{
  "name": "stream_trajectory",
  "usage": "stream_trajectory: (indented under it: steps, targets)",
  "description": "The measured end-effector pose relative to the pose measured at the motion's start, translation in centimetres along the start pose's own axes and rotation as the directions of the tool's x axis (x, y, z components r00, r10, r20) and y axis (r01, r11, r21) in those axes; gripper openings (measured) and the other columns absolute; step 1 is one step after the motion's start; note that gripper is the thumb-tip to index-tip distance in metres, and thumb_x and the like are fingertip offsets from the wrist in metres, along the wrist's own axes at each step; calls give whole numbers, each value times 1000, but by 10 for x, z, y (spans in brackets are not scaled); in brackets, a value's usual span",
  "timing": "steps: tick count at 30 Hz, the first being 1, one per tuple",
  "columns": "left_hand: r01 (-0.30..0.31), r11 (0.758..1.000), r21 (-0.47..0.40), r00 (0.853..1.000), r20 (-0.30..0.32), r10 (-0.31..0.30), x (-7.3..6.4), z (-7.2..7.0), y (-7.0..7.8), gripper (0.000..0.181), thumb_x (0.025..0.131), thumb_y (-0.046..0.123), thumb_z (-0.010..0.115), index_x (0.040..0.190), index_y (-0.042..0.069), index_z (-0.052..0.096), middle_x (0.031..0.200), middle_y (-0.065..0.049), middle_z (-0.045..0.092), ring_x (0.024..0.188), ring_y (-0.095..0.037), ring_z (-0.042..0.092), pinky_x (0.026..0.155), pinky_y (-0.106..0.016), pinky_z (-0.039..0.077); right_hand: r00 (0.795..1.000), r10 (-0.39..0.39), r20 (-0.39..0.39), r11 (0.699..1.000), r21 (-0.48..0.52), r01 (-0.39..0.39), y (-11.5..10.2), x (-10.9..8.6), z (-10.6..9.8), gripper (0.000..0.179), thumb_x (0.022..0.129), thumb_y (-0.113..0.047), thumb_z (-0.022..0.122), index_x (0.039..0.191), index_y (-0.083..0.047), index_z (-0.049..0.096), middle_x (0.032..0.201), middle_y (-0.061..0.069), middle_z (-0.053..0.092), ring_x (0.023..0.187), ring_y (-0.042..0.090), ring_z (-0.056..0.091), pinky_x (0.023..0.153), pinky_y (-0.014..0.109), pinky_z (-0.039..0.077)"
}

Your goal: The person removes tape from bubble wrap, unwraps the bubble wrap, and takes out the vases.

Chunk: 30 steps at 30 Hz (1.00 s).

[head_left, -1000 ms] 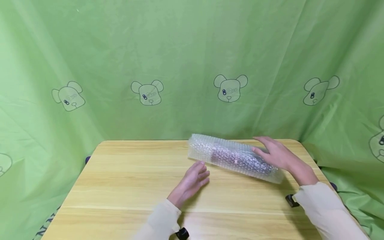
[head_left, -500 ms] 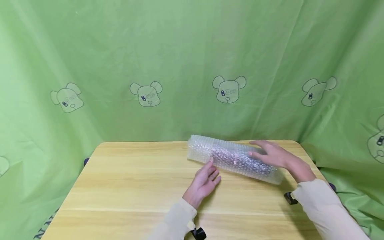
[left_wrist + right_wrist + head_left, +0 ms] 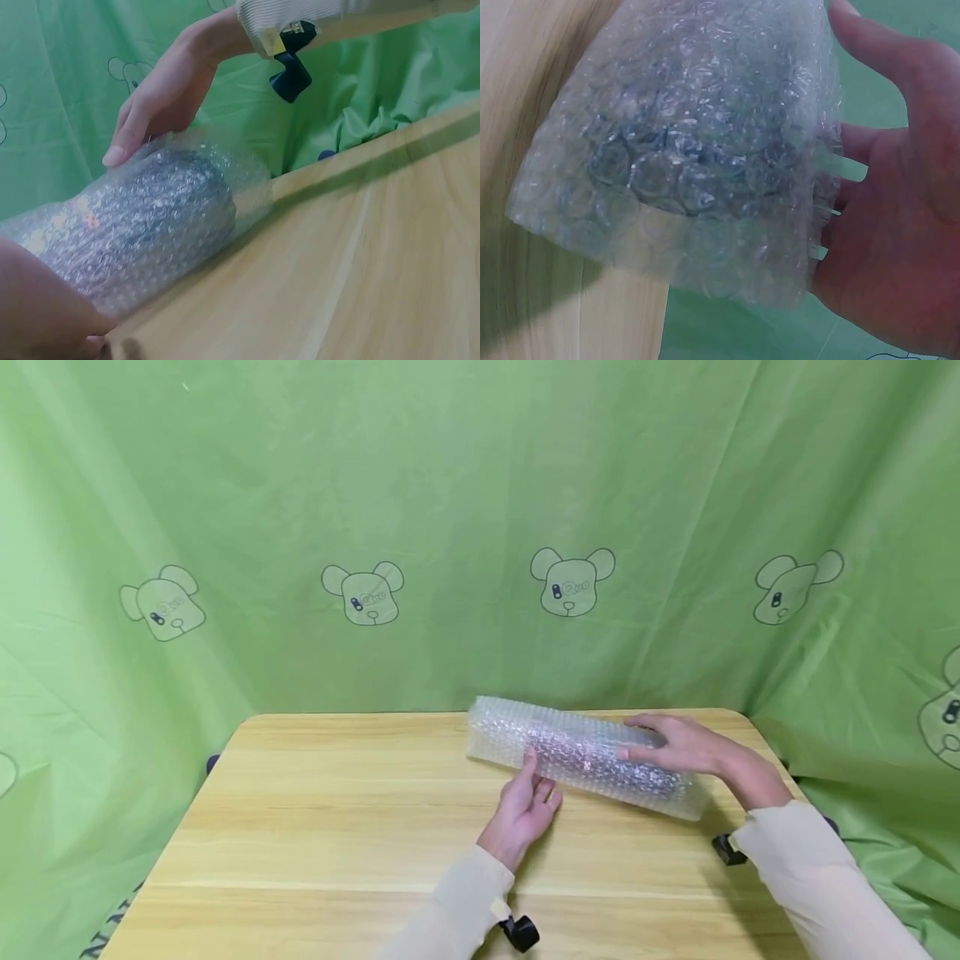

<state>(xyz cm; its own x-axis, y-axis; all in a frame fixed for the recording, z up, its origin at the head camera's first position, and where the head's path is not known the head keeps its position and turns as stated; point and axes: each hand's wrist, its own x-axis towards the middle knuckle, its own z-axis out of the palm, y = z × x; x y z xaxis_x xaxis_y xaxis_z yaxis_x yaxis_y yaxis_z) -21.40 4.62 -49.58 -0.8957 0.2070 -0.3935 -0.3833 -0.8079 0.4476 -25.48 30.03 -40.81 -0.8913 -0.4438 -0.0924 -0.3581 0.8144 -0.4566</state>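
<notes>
A long bubble-wrap package point(image 3: 573, 752) lies slantwise at the back right of the table, something dark and pinkish showing dimly through its layers. Over its right part my right hand point(image 3: 686, 747) holds it, thumb on top and fingers along the far side. In the right wrist view, the fingers of the right hand point(image 3: 919, 195) pass behind the wrap point(image 3: 697, 150). My left hand point(image 3: 517, 814) touches the near side; its thumb lies against the wrap and its other fingers extend loosely by the lower edge. The left wrist view shows the left hand point(image 3: 37, 307) only partly.
The wooden table point(image 3: 315, 827) has rounded back corners. Directly behind it hangs a green curtain point(image 3: 465, 468) printed with bear heads, which also runs down both sides. Each sleeve carries a small black wrist camera point(image 3: 519, 933).
My left hand has moved right and forward until its thumb meets the package. The right hand has settled slightly lower on the wrap. The package has stayed almost still.
</notes>
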Motion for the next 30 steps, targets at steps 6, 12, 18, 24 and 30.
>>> stream_trajectory:
  steps: [6,12,18,24,30]
  targets:
    - [-74,997,-18,995,-67,73,2,13,-6,44,107,28,55,140,0,50,151,-23,47,149,-40,31,126,-57,12,1000,4,24,1000,-3,-4,0,0,0,85,92,-56,69,151,1,46,148,35,47,131,58,46,102,76,39]
    - [-106,994,-1,989,-107,106,5,16,-8,46,106,27,57,140,-3,51,151,-25,46,148,-41,32,125,-57,16,999,1,40,1000,-10,-1,1,-1,1,92,87,-57,76,152,0,44,147,35,47,129,57,48,100,76,41]
    - [-110,994,-16,989,-104,107,10,14,-9,47,103,28,63,138,-2,56,143,-23,56,140,-37,46,122,-51,30,998,-6,62,1000,-14,7,5,-1,-2,89,85,-51,79,151,-2,45,139,33,54,117,50,58,94,72,48]
    - [-111,992,-68,988,-117,103,15,13,-11,46,101,26,66,135,-3,56,138,-22,59,134,-34,52,117,-45,41,998,-2,61,1000,-12,2,6,-2,-2,87,86,-51,79,151,-3,45,138,32,55,118,51,58,96,71,47]
    - [-127,990,-63,987,-105,119,12,10,-8,47,103,25,63,137,-6,54,140,-25,54,135,-36,50,117,-47,41,996,-8,88,1000,25,6,0,-5,-2,88,85,-49,79,151,-2,45,142,35,51,126,55,52,100,74,43]
